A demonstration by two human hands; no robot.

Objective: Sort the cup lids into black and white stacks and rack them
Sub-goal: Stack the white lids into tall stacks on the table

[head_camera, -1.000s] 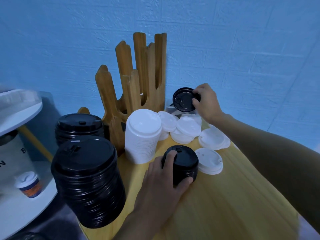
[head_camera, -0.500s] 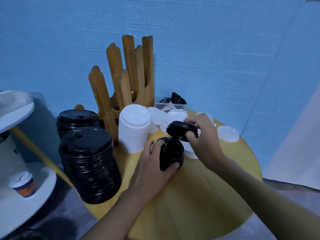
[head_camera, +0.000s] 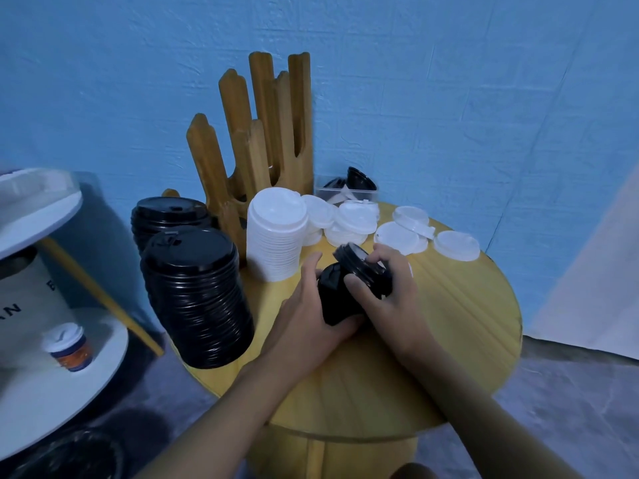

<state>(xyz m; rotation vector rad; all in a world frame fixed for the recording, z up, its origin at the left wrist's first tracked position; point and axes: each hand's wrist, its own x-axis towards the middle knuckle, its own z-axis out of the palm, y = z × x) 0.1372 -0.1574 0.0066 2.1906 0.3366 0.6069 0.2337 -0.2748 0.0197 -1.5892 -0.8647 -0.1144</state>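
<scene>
Head view: the left hand (head_camera: 307, 305) has its grip curled around a small black stack (head_camera: 332, 305) of lids near the middle of the round yellow tabletop (head_camera: 449, 340). The thumb lies on the far side and the fingers wrap the near side. The right hand (head_camera: 390, 299) pinches a single black lid (head_camera: 363, 267) in its grip, thumb on the near rim and fingertips on the far rim. That lid is tilted, hollow side showing, and touches the top of the small black stack.

Just left of the hands stands an upright white stack (head_camera: 276, 236), and beside it, farther left, rises the wooden rack (head_camera: 262, 140), its slots bare. Two tall black stacks sit at the left edge, the near tall stack (head_camera: 193, 299) in front of the far tall stack (head_camera: 169, 216). Loose white lids (head_camera: 401, 236) lie scattered across the far and right part of the tabletop. At the far edge, against the blue wall (head_camera: 449, 98), a clear box (head_camera: 345, 195) holds a few more black lids. A white side table (head_camera: 41, 392) at the left carries a small lidded cup (head_camera: 67, 345).
</scene>
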